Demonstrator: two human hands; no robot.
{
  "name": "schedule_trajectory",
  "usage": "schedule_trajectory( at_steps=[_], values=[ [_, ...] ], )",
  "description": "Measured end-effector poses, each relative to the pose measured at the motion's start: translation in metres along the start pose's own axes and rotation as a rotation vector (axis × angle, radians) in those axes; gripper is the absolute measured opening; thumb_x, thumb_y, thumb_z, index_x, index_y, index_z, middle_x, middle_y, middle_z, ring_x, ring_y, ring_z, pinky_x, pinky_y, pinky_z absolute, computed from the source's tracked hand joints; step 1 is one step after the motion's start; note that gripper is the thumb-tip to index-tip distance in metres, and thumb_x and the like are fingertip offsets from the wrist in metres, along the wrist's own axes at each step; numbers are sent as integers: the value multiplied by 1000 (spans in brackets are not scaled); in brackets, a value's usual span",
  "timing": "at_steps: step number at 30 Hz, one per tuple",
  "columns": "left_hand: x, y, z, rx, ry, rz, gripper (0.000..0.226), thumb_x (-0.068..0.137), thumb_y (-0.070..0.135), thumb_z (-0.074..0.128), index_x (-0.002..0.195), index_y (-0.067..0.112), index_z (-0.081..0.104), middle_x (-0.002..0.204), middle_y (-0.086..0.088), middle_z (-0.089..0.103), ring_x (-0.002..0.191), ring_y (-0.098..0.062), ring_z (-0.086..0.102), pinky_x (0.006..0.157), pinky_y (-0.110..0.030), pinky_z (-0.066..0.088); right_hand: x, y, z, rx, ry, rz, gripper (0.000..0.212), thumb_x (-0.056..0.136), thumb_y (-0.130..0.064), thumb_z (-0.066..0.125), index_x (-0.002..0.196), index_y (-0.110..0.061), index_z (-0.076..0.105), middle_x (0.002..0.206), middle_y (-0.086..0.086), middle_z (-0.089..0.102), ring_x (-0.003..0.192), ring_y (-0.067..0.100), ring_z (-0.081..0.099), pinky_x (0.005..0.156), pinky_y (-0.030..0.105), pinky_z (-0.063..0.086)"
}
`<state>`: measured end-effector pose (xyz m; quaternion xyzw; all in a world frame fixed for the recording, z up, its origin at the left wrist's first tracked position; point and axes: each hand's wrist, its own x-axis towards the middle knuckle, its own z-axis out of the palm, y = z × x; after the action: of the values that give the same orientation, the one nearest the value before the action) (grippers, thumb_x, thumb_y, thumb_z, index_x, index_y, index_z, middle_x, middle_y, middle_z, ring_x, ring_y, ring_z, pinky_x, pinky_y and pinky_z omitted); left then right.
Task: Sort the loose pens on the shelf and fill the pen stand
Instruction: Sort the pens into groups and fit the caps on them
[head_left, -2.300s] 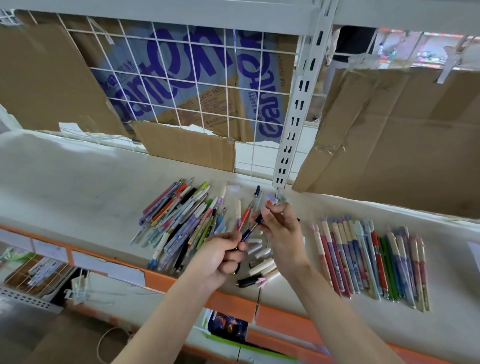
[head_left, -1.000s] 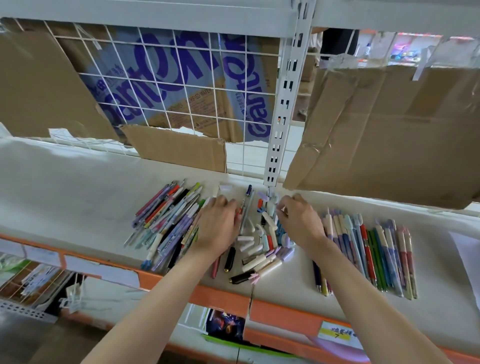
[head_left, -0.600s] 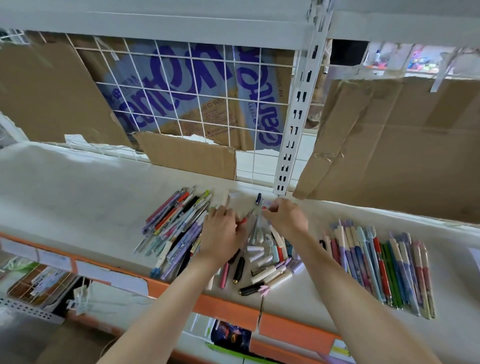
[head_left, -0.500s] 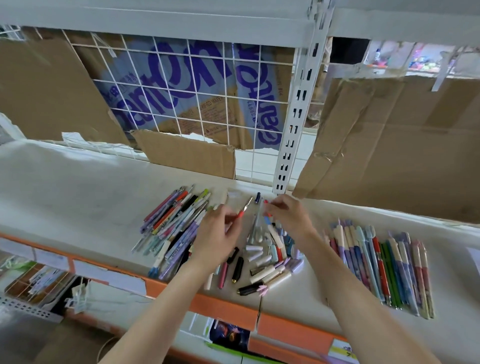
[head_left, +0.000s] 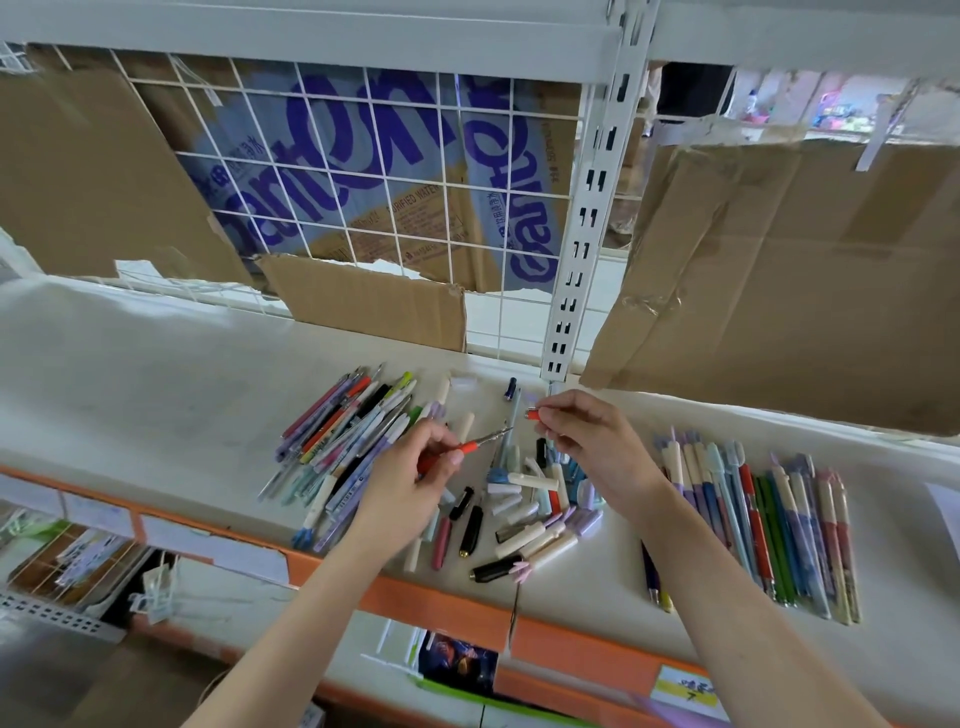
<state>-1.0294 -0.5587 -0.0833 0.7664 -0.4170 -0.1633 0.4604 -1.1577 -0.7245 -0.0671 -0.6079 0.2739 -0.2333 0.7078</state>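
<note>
Holding the uncapped red pen (head_left: 470, 446) in your left hand (head_left: 415, 483), tip aimed right, you pinch its red cap (head_left: 532, 414) in your right hand (head_left: 587, 441), apparently for recapping before sorting.

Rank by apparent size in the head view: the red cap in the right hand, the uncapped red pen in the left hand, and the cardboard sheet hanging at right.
1. cardboard sheet
2. red pen
3. red cap

Glossy plastic pens (head_left: 343, 447) are being seen left of the grip, on a matt white shelf (head_left: 156, 384); behind it, painted metal mesh (head_left: 395, 208) and rough brown cardboard (head_left: 789, 280).
</note>
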Motion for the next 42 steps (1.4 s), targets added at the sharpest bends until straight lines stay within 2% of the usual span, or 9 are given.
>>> schedule_trajectory(
  at_steps=[5,8,11,23,27,33,36,39,42],
  values=[
    [-2,2,1,9,10,6,3,92,13,55,91,15,57,80,6,63,78,-7,58,69,-16,43,-5,-3,2,31,3,-6,17,90,3,53,90,-12,59,83,7,70,76,16,60,65,17,47],
    [-3,2,3,-8,12,-5,2,92,12,56,91,13,57,80,2,63,73,-5,58,66,-15,44,-9,-1,5,15,-13,-44,25,94,-2,50,105,-20,64,91,3,72,87,14,64,79,24,46],
    [-3,3,5,-34,8,-26,3,92,11,55,91,14,56,81,-1,63,69,-5,59,63,-11,44,-11,1,10,51,54,-53,11,93,-6,54,93,-14,61,90,3,74,87,16,67,86,32,46],
    [-5,16,9,-39,10,-95,13,94,11,53,85,20,53,81,-1,59,76,-14,56,65,-14,40,-22,10,29,3,94,-97,2,93,-5,54,96,-5,52,89,2,75,84,15,68,71,17,48],
    [-6,24,18,-230,-38,-242,22,96,8,48,75,17,51,66,2,53,51,-2,45,55,-21,34,-25,19,30,2,131,-103,5,95,-4,50,91,-5,48,87,2,74,91,29,64,88,35,47],
    [4,52,24,-454,-188,-295,17,98,12,46,83,9,55,65,-4,59,39,-3,43,37,-16,33,-25,-2,23,79,155,-162,8,95,-3,48,103,-4,48,85,7,71,79,15,66,72,25,52],
    [15,59,20,-156,-209,-136,19,97,21,47,90,13,62,81,2,69,67,-6,61,61,-11,47,-23,-18,4,-93,223,-212,15,94,-7,52,109,-8,49,84,6,69,71,9,64,64,18,49],
    [19,44,12,-3,-177,-98,10,95,20,50,94,20,60,93,7,66,87,-8,61,81,-18,48,-24,-19,-27,-593,293,-154,19,93,-18,56,111,-21,53,87,4,68,77,12,64,69,23,49],
    [15,26,4,91,-110,-115,9,94,15,52,98,15,60,95,7,63,89,-4,58,74,-8,44,-30,-3,-49,-1037,244,-28,21,92,-15,55,113,-14,54,92,6,66,77,20,58,72,29,47]
  ],
)
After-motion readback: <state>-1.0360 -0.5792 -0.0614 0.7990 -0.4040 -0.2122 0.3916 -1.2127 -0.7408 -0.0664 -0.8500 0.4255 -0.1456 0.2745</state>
